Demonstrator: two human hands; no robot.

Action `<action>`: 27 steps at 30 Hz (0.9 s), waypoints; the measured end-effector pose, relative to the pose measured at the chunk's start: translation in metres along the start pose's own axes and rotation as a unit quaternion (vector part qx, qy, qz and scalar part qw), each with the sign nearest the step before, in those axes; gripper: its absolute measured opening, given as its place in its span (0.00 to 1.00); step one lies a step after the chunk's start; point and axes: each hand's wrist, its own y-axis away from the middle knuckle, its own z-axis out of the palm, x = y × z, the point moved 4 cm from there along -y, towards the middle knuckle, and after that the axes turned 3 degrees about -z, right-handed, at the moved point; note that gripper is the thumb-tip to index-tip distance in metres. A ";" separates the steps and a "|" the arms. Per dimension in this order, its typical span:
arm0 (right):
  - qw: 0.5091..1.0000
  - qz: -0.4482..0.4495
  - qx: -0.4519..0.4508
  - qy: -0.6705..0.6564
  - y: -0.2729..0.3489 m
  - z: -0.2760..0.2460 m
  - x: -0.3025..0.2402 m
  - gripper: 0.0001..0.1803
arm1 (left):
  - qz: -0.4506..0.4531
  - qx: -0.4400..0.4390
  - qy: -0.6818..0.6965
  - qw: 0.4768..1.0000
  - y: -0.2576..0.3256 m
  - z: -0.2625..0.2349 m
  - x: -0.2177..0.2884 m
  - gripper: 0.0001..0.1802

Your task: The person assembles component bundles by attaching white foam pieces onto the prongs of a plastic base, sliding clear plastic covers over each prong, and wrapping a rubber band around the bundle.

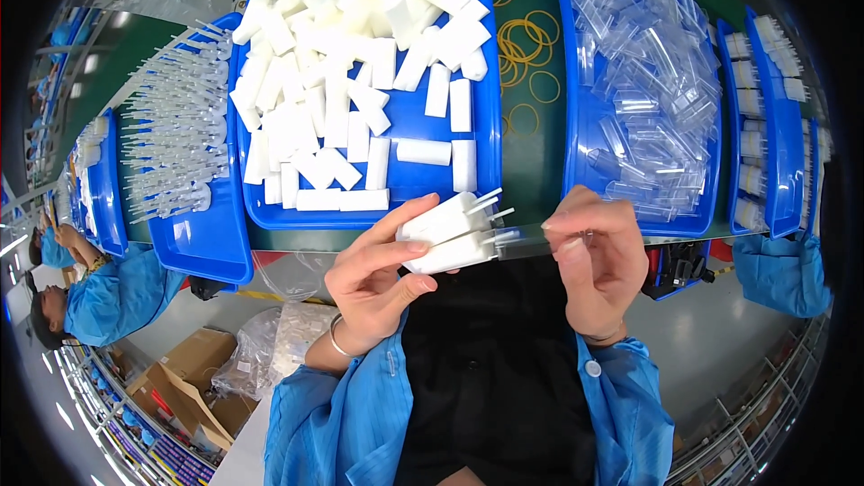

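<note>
My left hand is closed round a small bundle of white foam blocks just in front of the large tray. Thin white sticks poke out of the blocks' right ends. My right hand pinches a clear plastic sleeve between thumb and fingers. The sleeve reaches left to the end of the lower block; whether it covers a stick there is hard to make out. Loose white foam blocks fill most of the blue tray beyond my hands.
To the right, a blue tray holds many clear plastic sleeves. Yellow rubber bands lie between the trays. A blue tray with white-stemmed parts stands left. Narrow trays hold white pieces at far right. A person in blue sits left.
</note>
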 end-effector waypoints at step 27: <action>0.997 -0.064 0.024 0.027 0.005 0.020 0.006 0.10 | 0.073 -0.007 -0.109 0.991 -0.009 0.006 0.014 0.10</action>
